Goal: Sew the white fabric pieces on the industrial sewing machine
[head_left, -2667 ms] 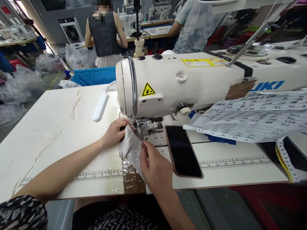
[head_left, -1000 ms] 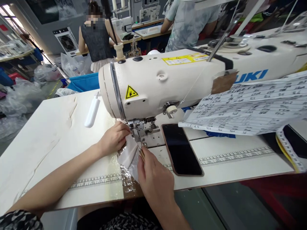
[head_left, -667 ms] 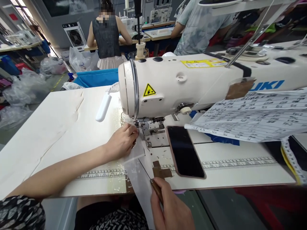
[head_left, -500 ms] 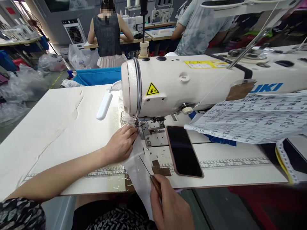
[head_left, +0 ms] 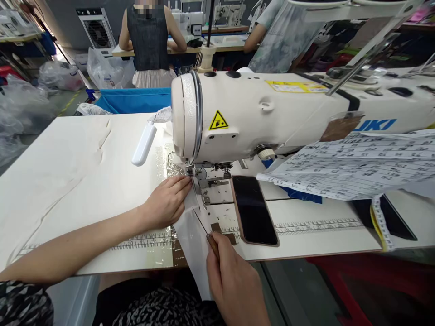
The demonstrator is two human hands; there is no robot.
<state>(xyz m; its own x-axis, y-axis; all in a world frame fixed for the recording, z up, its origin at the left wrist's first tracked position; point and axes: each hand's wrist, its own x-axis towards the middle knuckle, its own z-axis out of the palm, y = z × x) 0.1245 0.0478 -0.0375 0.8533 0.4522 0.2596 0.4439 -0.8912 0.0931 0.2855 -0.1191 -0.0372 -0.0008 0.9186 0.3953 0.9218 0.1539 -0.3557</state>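
Clock centred on sewing machine [head_left: 238,115] needle. White fabric strip [head_left: 193,246] reaches it; long tail at 6, likely still to feed: partway, I judge. Left hand [head_left: 167,202], 7–8: fingers laid on strip, pinch unclear. Right hand [head_left: 234,277], 5: grips wooden-handled awl [head_left: 213,246].

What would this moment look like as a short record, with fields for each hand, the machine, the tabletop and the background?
Machine: white sewing machine with a yellow warning triangle
Left hand: fingers resting on white material, close to the needle area
Right hand: gripping the brown handle of a thin pointed tool; whether its tip touches the material is unclear
Tabletop: dark-screened phone, handwritten sheets, measuring tape toward the right
Background: one person in a dark sleeveless top, another in a pale patterned top
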